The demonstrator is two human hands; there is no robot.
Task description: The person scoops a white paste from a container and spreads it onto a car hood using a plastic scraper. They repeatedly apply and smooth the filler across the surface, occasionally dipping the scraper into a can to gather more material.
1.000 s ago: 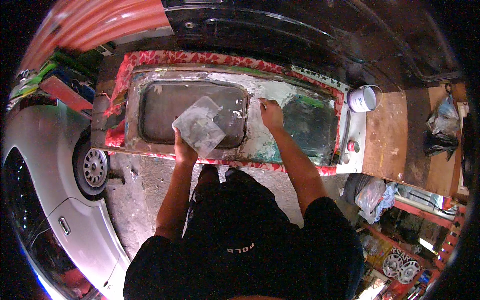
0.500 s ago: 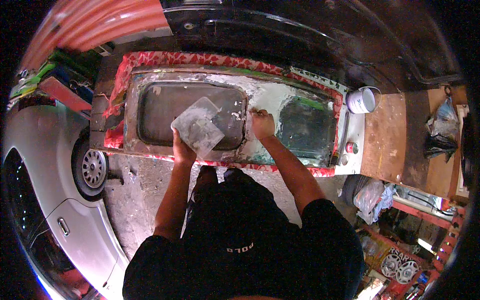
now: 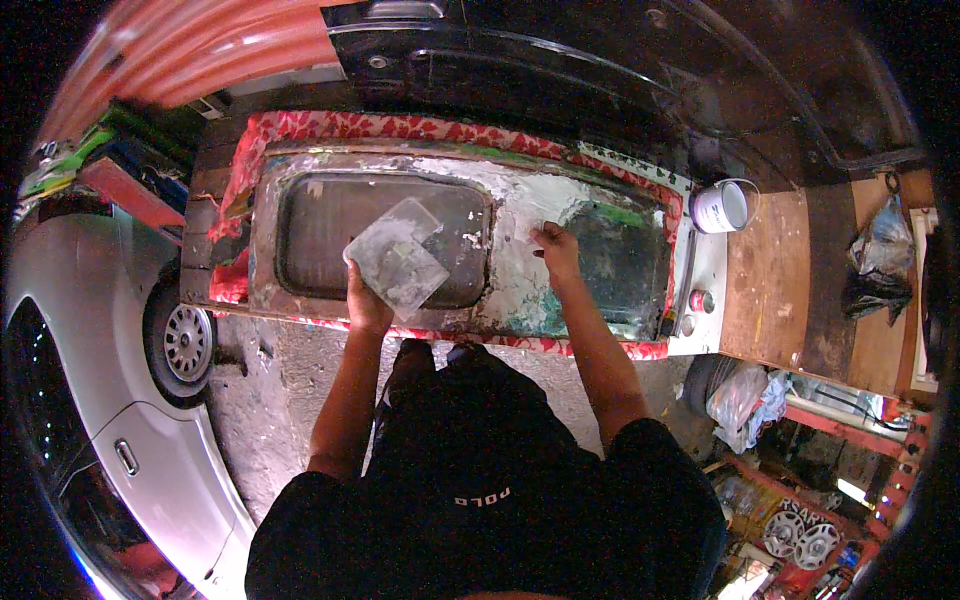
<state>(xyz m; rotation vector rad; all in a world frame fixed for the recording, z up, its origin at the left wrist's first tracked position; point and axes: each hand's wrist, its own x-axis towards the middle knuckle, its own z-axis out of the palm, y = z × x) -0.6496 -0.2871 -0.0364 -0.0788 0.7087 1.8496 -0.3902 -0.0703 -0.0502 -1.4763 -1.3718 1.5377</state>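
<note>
My left hand (image 3: 368, 300) grips the lower left edge of a squarish, see-through plastic board (image 3: 405, 250) smeared with whitish paste. The board is held over the dark recessed window area at the left of an old door-like panel (image 3: 270, 235). Over the panel's middle strip, coated with white filler (image 3: 518, 262), is my right hand (image 3: 558, 252). Its fingers are pinched together, and what they hold, if anything, is too small to make out. To the right of that hand lies a dark, green-streaked recess (image 3: 625, 265) of the panel.
Red-and-white patterned cloth (image 3: 400, 124) lies under the panel. A white pail (image 3: 720, 207) and a small red can (image 3: 702, 300) stand to the right. A silver car (image 3: 150, 470) is close on the left. A dark vehicle body (image 3: 560, 80) spans the far side.
My right hand has moved right and slightly nearer, away from the window recess's edge, across the white filler. My left hand and the plastic board stay nearly in place.
</note>
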